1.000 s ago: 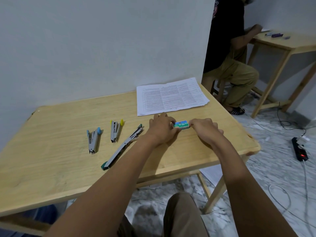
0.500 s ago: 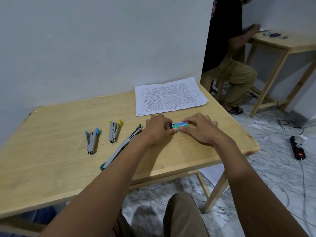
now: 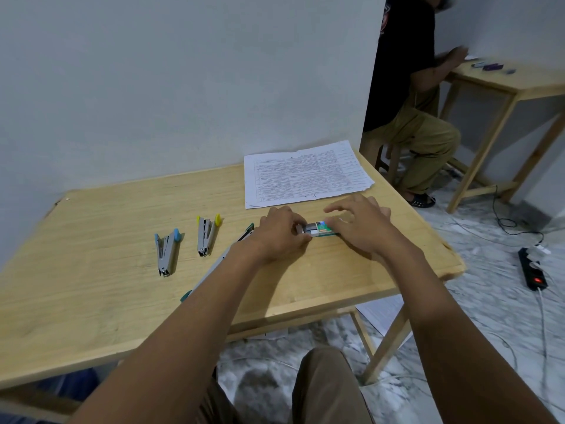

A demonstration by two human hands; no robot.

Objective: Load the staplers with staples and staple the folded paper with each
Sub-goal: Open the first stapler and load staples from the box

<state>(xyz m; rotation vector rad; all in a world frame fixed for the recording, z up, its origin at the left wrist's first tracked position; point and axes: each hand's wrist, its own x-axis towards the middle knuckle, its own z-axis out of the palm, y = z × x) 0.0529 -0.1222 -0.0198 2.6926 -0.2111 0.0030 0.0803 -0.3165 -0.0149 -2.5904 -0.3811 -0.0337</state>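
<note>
- Pale wall stands behind a wooden desk [image 3: 91,301]. Another person sits at a second desk, far to the right of the fingers.
- The staple box [image 3: 324,229] lies on the desk between the 2 hands and touches both.
- The left hand [image 3: 281,234] has its fingers curled in narrow. They pinch the grey tray [image 3: 303,231] that sticks out of the box's left end.
- The right hand [image 3: 363,231] has its fingers spread wide and fairly straight over the box's right end, pressing it down. I cannot tell what its thumb does.
- 3 staplers lie untouched to the left of the left fingers. They are the blue-tipped stapler [image 3: 166,250], the yellow-tipped stapler [image 3: 206,235] and the long green stapler [image 3: 214,267], partly hidden by the left arm.
- The paper [image 3: 305,174] lies flat just beyond the fingers, by the wall. No fold shows yet.
- The step in hand looks like sliding the tray out to reach the staples.
- To do it well, hold the box flat and firm with the right fingers and pull the tray slow and level.
- Stop before the tray comes all the way out, or the staple strips could spill and snap.
- The box top is green with a blue patch, and its print is too small to read.
- The paper has many lines of tiny print, and none can be read.
</note>
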